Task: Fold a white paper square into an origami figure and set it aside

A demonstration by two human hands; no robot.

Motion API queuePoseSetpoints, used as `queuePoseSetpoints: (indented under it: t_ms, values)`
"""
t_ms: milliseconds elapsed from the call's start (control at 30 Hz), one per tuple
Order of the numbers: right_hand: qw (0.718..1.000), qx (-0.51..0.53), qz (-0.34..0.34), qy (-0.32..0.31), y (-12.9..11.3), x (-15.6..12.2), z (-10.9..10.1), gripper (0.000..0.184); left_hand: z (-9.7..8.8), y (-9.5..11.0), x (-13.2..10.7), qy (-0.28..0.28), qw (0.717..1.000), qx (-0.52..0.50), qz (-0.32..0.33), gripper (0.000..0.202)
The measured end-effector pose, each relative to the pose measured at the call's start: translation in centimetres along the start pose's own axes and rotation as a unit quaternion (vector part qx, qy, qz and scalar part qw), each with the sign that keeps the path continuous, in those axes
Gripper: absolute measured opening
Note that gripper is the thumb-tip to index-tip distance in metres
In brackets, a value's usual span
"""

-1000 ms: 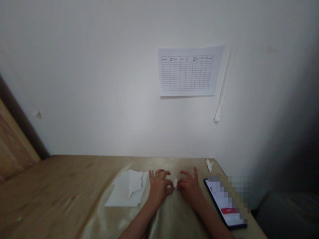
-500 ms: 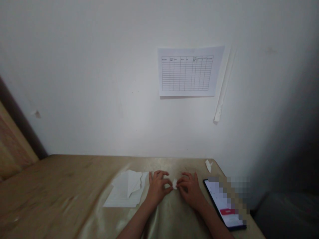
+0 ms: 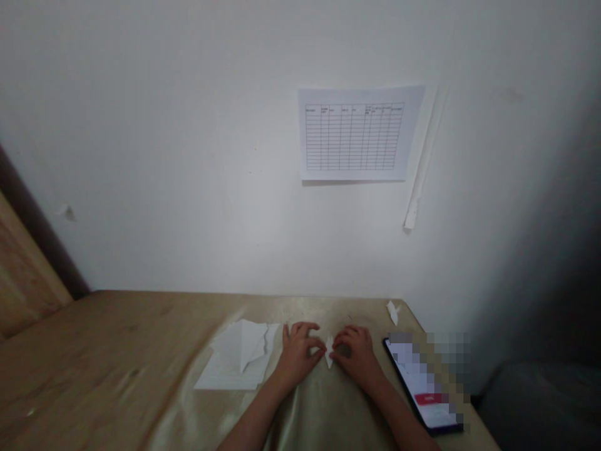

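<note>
Two hands, yours: left hand (image 3: 298, 354) and right hand (image 3: 357, 357), both just left of the phone (image 3: 425, 388), each pinching one small folded paper (image 3: 329, 351) held between them. One stack of white sheets (image 3: 237, 363), farther left of the phone, beside your left hand. One paper scrap (image 3: 392, 311), just behind the phone.

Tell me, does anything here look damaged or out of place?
A white strip on the wall beside the printed chart seems to peel loose at its lower end. A ragged-edged paper sheet lies on the table, and a paper scrap sits near its far corner.
</note>
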State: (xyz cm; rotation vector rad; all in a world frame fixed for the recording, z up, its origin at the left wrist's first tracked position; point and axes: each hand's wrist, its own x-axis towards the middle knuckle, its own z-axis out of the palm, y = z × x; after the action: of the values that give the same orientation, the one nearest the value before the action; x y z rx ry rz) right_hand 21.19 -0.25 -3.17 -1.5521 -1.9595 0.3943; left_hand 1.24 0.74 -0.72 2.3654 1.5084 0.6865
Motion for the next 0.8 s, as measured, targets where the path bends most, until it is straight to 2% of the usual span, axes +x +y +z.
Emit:
queuePoseSetpoints:
  t_ms: [133, 300, 433, 700, 800]
  values:
    - [0.999, -0.019, 0.013, 0.022, 0.5, 0.1, 0.4, 0.033, 0.1, 0.0, 0.0, -0.008, 1.0, -0.012, -0.011, 0.01]
    - [1.0, -0.012, 0.0, 0.027, 0.6, 0.0, 0.4, 0.03, 0.7, -0.2, 0.2, -0.007, 1.0, -0.016, -0.018, 0.009]
    - [1.0, -0.005, -0.006, 0.024, 0.4, -0.1, 0.2, 0.035, 1.0, -0.3, 0.4, 0.0, 0.999, -0.018, -0.026, 0.01]
    - [1.0, 0.004, -0.005, 0.004, 0.5, 0.1, 0.1, 0.042, 0.9, -0.3, 0.6, 0.003, 0.997, -0.005, -0.076, 0.051]
    - [1.0, 0.014, -0.011, 0.002, 0.5, 0.1, 0.0, 0.043, 0.6, -0.1, 0.7, -0.002, 0.997, -0.001, -0.078, 0.047]
